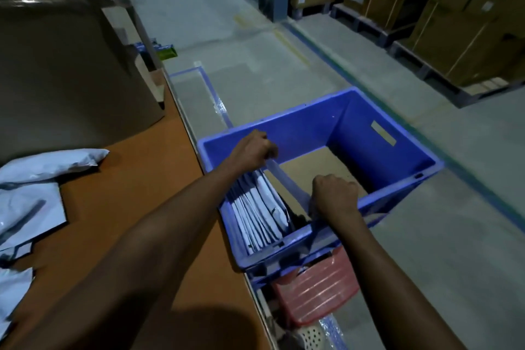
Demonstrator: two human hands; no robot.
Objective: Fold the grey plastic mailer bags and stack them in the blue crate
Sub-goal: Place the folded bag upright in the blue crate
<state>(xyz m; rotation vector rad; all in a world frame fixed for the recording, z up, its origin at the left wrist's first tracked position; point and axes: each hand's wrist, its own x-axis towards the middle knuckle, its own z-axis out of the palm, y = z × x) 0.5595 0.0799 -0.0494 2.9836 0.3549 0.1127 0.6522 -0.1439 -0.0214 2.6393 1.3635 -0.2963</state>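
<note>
Warehouse floor [284, 79]: mailers [261, 213] upright in crate [369, 128]

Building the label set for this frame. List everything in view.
blue crate: one, blue, right of the table
folded mailer bags: several, grey-white, on edge at the crate's left side
held mailer bag: one, grey, in crate between both hands
cardboard sheet: one, brown, crate floor
loose mailer bags: few, grey, table's left
table: one, orange-brown, left
slatted plastic item: one, red, under the crate
cardboard boxes: many, brown, pallets far right
left hand: one, grips the held bag's far end
right hand: one, grips its near end
</note>
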